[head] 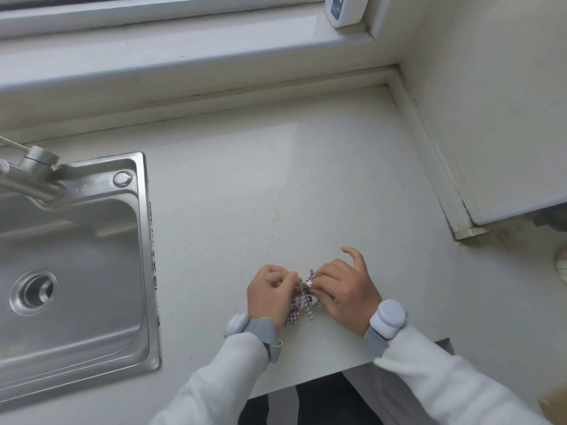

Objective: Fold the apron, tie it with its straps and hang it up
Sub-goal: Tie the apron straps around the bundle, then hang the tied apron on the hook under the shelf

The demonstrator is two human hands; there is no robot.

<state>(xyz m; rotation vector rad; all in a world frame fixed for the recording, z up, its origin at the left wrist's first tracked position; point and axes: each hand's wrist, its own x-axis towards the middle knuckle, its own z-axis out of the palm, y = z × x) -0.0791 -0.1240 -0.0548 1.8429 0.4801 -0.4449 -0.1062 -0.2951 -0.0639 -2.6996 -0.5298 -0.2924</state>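
Observation:
The apron (297, 308) is a small checked bundle, red and white, lying on the white counter (245, 194) near its front edge. Thin patterned straps (306, 285) bunch on top of the bundle between my two hands. My left hand (270, 291) pinches the straps from the left with thumb and fingers closed. My right hand (345, 289) pinches them from the right, its little finger raised. Both hands cover most of the bundle. Grey wristbands with white sensors sit on both wrists.
A steel sink (70, 265) with a tap (33, 176) fills the left side. A window sill (184, 56) runs along the back, with a white bottle (345, 9) at its right end. A wall (491, 118) bounds the counter on the right.

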